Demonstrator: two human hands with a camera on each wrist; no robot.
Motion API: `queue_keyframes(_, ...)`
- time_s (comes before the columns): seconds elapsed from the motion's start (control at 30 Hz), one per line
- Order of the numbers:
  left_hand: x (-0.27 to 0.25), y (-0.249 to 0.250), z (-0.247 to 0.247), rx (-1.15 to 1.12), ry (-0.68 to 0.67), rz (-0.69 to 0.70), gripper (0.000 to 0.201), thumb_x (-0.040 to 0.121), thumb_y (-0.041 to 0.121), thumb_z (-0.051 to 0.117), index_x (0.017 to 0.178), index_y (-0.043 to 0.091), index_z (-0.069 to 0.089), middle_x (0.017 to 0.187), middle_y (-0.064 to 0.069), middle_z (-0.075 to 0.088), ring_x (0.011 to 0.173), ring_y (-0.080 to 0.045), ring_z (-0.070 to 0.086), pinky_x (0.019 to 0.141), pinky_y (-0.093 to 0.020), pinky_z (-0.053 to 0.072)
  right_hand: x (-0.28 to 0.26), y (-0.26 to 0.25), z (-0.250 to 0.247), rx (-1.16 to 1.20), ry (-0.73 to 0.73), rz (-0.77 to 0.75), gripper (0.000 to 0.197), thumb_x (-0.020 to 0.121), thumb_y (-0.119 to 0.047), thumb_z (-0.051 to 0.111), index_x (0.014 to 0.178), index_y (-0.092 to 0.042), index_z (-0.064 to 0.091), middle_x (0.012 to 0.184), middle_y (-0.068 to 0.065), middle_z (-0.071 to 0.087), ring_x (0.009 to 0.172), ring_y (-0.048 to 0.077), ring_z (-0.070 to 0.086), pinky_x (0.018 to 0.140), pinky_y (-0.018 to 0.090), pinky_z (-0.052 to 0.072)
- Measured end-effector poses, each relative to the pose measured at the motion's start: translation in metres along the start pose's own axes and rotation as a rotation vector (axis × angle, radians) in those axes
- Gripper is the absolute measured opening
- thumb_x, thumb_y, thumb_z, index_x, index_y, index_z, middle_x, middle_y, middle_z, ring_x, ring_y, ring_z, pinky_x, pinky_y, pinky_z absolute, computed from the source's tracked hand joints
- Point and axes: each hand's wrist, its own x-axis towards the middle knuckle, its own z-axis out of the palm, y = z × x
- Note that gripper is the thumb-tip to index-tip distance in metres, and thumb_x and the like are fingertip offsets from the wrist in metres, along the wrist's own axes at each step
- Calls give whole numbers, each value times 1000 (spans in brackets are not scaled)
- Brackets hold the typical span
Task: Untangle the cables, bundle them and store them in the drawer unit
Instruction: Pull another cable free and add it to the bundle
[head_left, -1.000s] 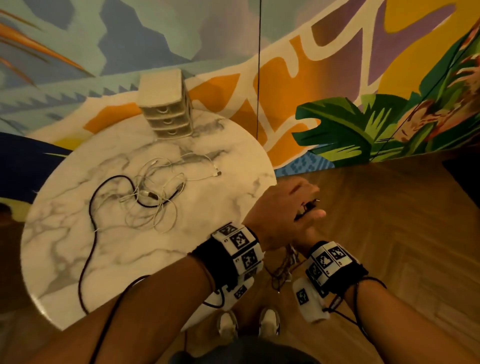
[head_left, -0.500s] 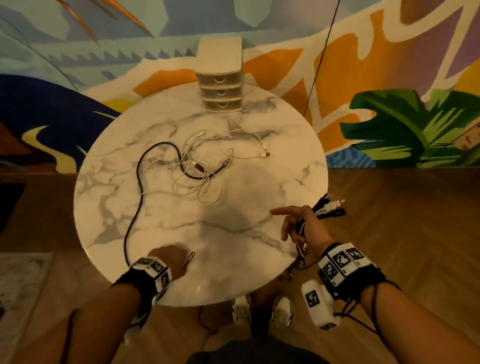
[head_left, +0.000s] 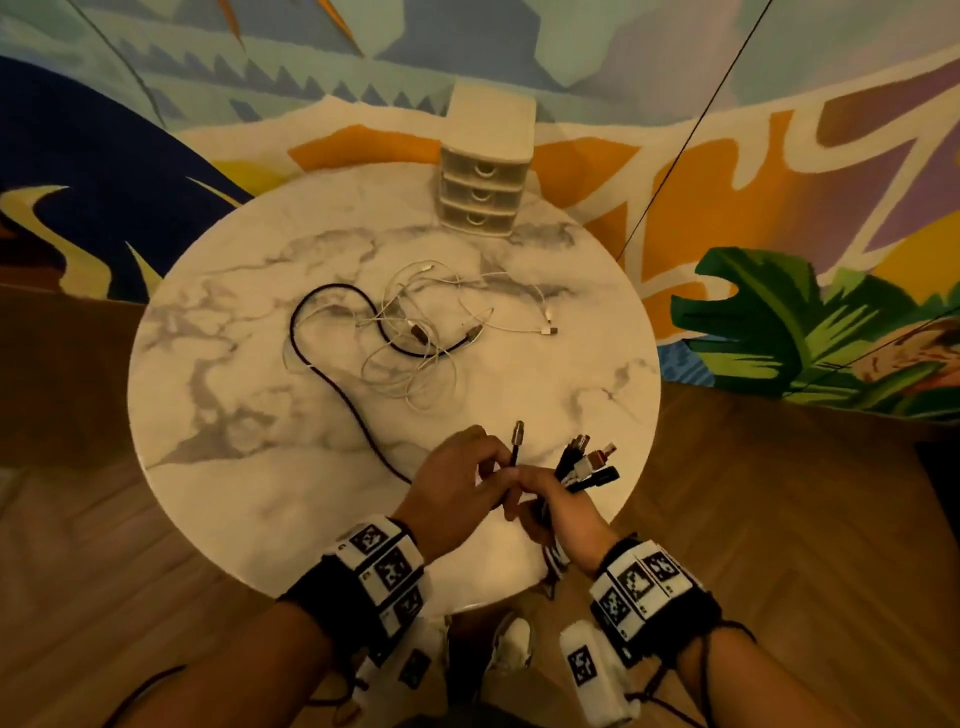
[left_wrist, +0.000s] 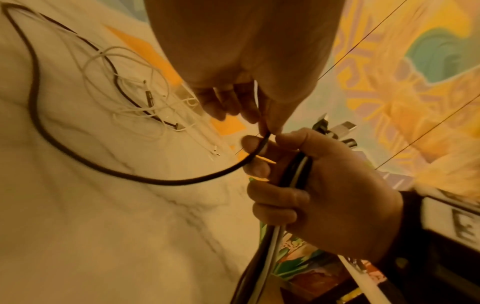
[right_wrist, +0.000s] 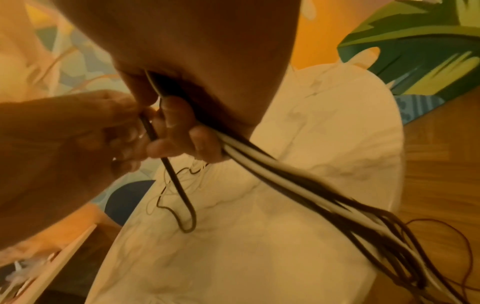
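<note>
A tangle of white cables (head_left: 415, 332) lies mid-table with a black cable (head_left: 332, 374) looping through it. My left hand (head_left: 467, 478) pinches the black cable's plug end (head_left: 517, 439) just beside my right hand (head_left: 550, 499). The right hand grips a bundle of black and white cables (head_left: 587, 465), plugs fanned out upward, the rest hanging off the table's edge (right_wrist: 298, 181). In the left wrist view the black cable (left_wrist: 145, 179) curves from my left fingertips (left_wrist: 267, 125) across the marble. A beige three-drawer unit (head_left: 485, 192) stands at the far edge, drawers closed.
The round marble table (head_left: 234, 467) stands against a painted mural wall (head_left: 779, 156). Wooden floor (head_left: 779, 493) surrounds it. My shoes (head_left: 511, 644) show under the near edge. A thin dark line (head_left: 691, 124) runs diagonally across the wall.
My left hand lifted the black cable's plug end from the near-left table edge and carried it right to meet the right hand. The right hand shifted slightly inward with its bundle.
</note>
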Motion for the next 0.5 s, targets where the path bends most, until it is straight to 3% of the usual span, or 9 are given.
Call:
queue_keyframes(0.07, 1, -1, 1, -136, -28, 3, 10, 88, 28, 62, 91, 20, 59, 89, 6, 53, 65, 1, 45, 61, -11, 34, -6, -11, 0, 91, 59, 5, 37, 97, -18, 42, 64, -4, 52, 47, 9, 37, 38, 13, 25, 41, 21, 20)
queue_keyframes(0.13, -4, -9, 3, -170, -231, -78, 25, 87, 39, 62, 106, 25, 57, 100, 9, 57, 73, 3, 50, 66, -10, 36, -5, -16, -2, 166, 112, 6, 41, 96, -18, 40, 58, -9, 48, 44, 1, 35, 38, 12, 26, 41, 22, 22)
queue_keyframes(0.2, -13, -30, 5, 46, -461, -149, 29, 86, 46, 60, 107, 26, 58, 101, 11, 59, 86, -2, 56, 74, -14, 40, -1, -21, -9, 219, 137, -11, 43, 97, -21, 37, 56, -11, 46, 47, 0, 30, 38, 13, 23, 41, 24, 20)
queue_keyframes(0.27, -23, -67, -4, 324, -533, -205, 23, 90, 44, 53, 101, 24, 59, 103, 5, 57, 98, -16, 58, 83, -23, 43, 5, -24, -22, 275, 195, -16, 42, 97, -23, 35, 58, -11, 45, 49, 0, 27, 38, 13, 21, 42, 24, 17)
queue_keyframes(0.4, -30, -119, -60, 539, -282, -464, 31, 97, 37, 41, 117, 20, 57, 123, -3, 52, 117, -24, 52, 96, -31, 40, 11, -23, -63, 381, 347, -22, 38, 98, -25, 33, 67, -9, 50, 47, -1, 29, 33, 10, 21, 36, 18, 17)
queue_keyframes(0.5, -17, -100, -89, 629, -117, -509, 38, 97, 46, 32, 104, 21, 60, 112, -4, 62, 103, -28, 59, 83, -34, 46, 9, -21, -84, 237, 553, -6, 31, 98, -24, 37, 92, -8, 63, 56, 4, 43, 36, 11, 30, 36, 18, 23)
